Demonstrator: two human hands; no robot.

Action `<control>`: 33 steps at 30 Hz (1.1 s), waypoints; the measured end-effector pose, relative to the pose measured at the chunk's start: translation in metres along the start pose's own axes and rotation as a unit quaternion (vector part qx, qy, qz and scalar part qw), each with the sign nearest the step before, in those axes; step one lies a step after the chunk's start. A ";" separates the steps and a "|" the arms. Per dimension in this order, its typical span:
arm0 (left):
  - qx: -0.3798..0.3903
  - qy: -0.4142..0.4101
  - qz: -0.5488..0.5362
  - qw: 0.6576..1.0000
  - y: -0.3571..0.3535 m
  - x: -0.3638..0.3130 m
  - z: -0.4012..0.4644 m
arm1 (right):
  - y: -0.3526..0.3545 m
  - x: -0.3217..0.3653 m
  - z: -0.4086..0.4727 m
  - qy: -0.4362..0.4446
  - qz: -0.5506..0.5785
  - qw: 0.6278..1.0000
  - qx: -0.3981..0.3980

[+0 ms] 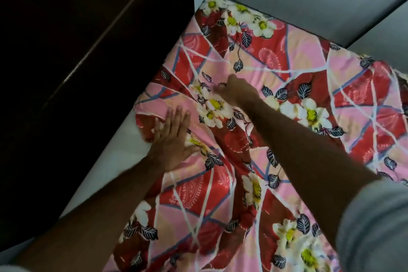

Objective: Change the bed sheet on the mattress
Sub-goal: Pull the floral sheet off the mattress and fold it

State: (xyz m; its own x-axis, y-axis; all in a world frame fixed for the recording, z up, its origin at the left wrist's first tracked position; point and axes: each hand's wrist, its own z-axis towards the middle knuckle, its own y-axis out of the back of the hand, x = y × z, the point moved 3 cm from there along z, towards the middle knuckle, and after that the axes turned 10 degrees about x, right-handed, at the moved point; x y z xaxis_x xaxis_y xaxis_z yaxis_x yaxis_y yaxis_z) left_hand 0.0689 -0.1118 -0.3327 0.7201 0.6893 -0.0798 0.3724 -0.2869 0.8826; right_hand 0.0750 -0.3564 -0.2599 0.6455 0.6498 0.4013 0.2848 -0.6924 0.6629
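Two hands on the sheet: my left hand lies flat, fingers straight, at its left edge beside bare mattress; right hand pinches a fold further up (nearer the bunching).

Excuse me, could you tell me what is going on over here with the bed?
A person is putting a floral bed sheet on a mattress. The left hand lies flat with straight fingers on the sheet near its bunched left edge, and the right hand reaches farther up and seems to pinch a fold. The sheet is wrinkled in the middle, and a strip of bare white mattress shows along the left side beside a dark wooden panel.
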 end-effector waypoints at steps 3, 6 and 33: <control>-0.024 -0.003 0.017 1.000 0.002 0.001 -0.004 | -0.002 -0.006 0.009 -0.012 -0.049 0.998 -0.026; -0.066 -0.019 0.027 0.997 0.004 0.001 -0.009 | 0.026 -0.050 -0.025 -0.023 -0.035 0.996 -0.074; -0.096 -0.317 0.017 0.944 0.013 -0.079 -0.073 | -0.192 -0.166 -0.296 -0.182 0.299 0.931 -0.106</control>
State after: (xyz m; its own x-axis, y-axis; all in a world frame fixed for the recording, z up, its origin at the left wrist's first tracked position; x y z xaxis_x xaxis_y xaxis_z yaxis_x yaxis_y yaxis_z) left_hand -0.0257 -0.1213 -0.2814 0.9577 0.1288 -0.2574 0.2740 -0.1342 0.9523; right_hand -0.2964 -0.2386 -0.2670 0.8524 -0.0082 0.5227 -0.3237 -0.7934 0.5154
